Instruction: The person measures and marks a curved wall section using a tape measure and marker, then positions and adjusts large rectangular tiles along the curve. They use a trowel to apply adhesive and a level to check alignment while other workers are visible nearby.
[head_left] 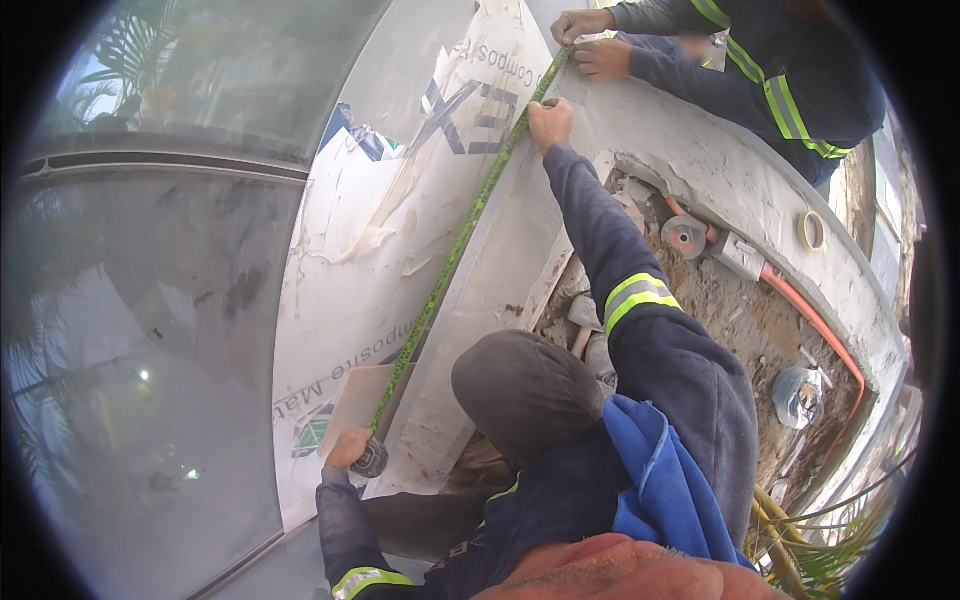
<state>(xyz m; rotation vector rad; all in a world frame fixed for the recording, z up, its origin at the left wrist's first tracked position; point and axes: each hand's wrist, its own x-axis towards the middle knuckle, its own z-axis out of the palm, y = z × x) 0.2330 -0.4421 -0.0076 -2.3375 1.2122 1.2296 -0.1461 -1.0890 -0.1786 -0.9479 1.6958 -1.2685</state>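
My left hand is closed around the dark case of a tape measure, low at the left of the ledge. Its green blade runs out diagonally, far and to the right, along a white printed composite sheet. My right arm is stretched far forward. Fingers of my right hand pinch the blade near its far end. Just beyond, a co-worker's two hands are at the end of the blade, on the grey ledge.
Glass panels stand at the left. Inside the curved concrete rim is rough soil with an orange conduit, a grey box, a round disc and a clear plastic bag. A tape roll rests on the rim.
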